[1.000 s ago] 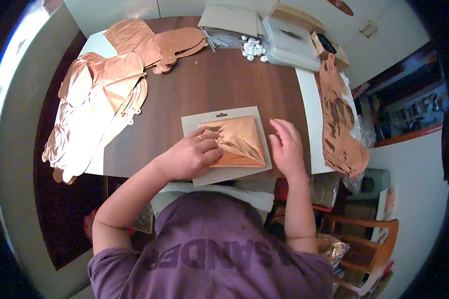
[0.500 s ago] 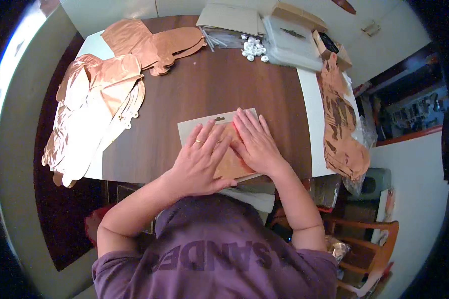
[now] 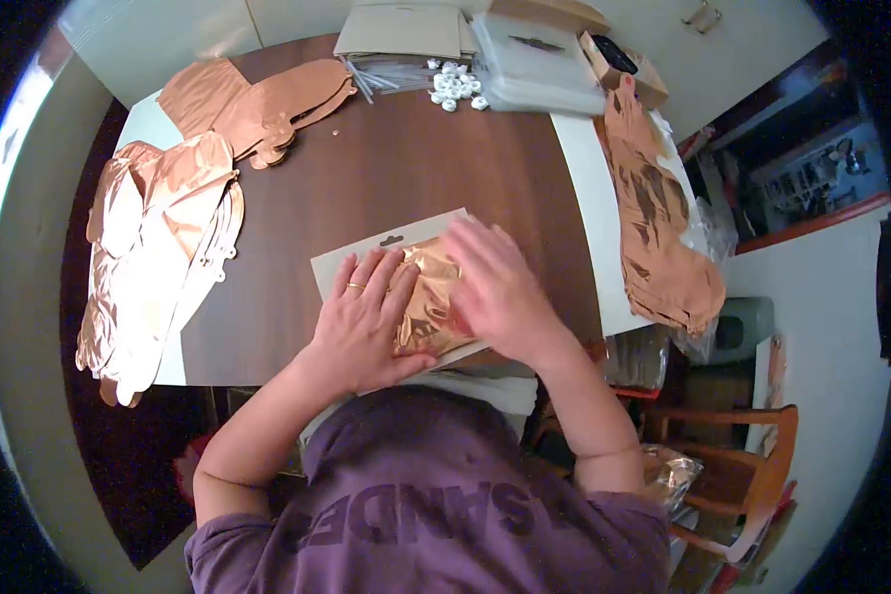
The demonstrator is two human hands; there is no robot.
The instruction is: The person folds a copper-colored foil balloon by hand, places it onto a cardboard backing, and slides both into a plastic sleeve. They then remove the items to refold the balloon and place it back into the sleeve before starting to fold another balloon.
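Observation:
A flat grey cardboard sheet point(image 3: 333, 260) with a hang-hole lies tilted at the near side of the table. On it rests a folded piece of shiny copper-coloured foil point(image 3: 429, 297). My left hand point(image 3: 359, 317), with a ring on one finger, lies flat with fingers spread over the foil's left part and the card. Over the right part is my right hand point(image 3: 500, 297), fingers stretched out and smeared by motion, covering the card's right edge.
Piles of flat copper foil balloons point(image 3: 168, 228) cover the table's left side, and more foil point(image 3: 663, 228) lies along the right edge. At the back are cardboard sheets point(image 3: 401, 32), clear straws point(image 3: 391, 77), white curled ribbon pieces point(image 3: 455, 87) and a plastic box point(image 3: 535, 74). A wooden chair point(image 3: 767, 475) stands at right.
My right hand has shifted over the foil and blurred, uncovering more of its shiny middle. My left hand stays flat. The camera view has turned slightly.

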